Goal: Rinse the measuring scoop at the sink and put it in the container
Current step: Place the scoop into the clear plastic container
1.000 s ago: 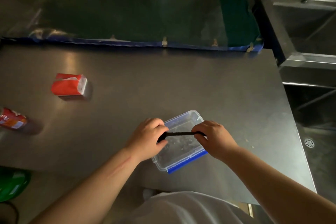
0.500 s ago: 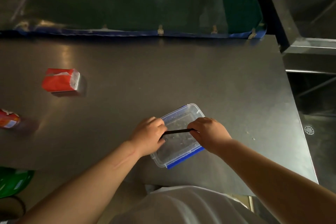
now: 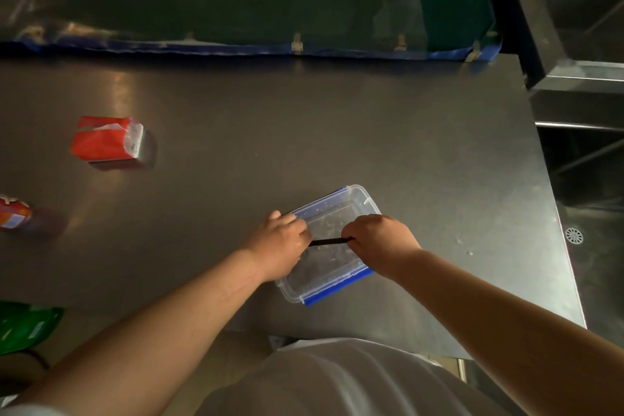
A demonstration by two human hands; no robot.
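Observation:
A clear plastic container point(image 3: 358, 203) with blue clips sits near the front edge of the steel table point(image 3: 304, 132). Across its open top runs the thin black handle of the measuring scoop point(image 3: 329, 241). My left hand point(image 3: 278, 243) closes over the scoop's left end, hiding the bowl. My right hand point(image 3: 378, 241) pinches the right end of the handle. Both hands hover over the container's middle.
A red carton point(image 3: 106, 138) lies on the table's left part, and a red can point(image 3: 13, 217) sits at the left edge. A green bag point(image 3: 23, 326) is lower left. The sink point(image 3: 594, 246) with its drain point(image 3: 574, 235) is on the right.
My hands have drawn slightly closer together over the container, so less of the black handle shows between them. The view has shifted a little.

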